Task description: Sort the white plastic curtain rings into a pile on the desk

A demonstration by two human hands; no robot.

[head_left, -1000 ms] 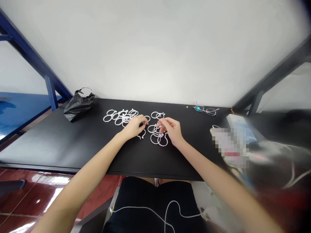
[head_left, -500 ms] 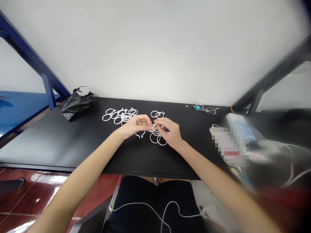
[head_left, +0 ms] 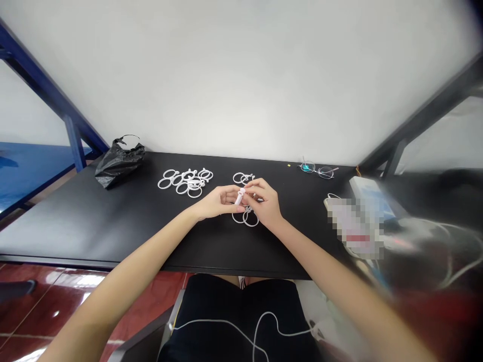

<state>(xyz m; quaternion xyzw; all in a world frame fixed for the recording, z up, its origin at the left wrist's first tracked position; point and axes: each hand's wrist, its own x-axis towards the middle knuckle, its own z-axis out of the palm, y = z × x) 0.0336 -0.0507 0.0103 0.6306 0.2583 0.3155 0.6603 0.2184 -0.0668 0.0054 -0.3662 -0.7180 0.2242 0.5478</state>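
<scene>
Between my two hands, above the black table [head_left: 113, 221], is a white plastic curtain ring [head_left: 239, 196], seen almost edge-on. My left hand [head_left: 218, 201] grips it with the thumb in front and the fingers behind. From the other side, the thumb and fingertips of my right hand [head_left: 264, 201] pinch its upper end. Directly below and behind my hands lie several open white rings [head_left: 250, 217], partly covered by them. A small group of rings [head_left: 238, 178] lies just beyond. To the left, a larger pile of white rings [head_left: 183, 187] overlaps loosely.
A crumpled black plastic bag [head_left: 119, 163] sits at the back left. Eyeglasses [head_left: 318, 169] lie by the wall at the back right. A white box [head_left: 368, 196], a blurred-out item and clear plastic wrap [head_left: 418, 241] occupy the right side. A white cable [head_left: 211, 321] crosses my lap.
My left hand has moved right from the left pile to meet my right hand. The white ring now stands clearly between both hands' fingers. The loose ring under my left hand no longer shows.
</scene>
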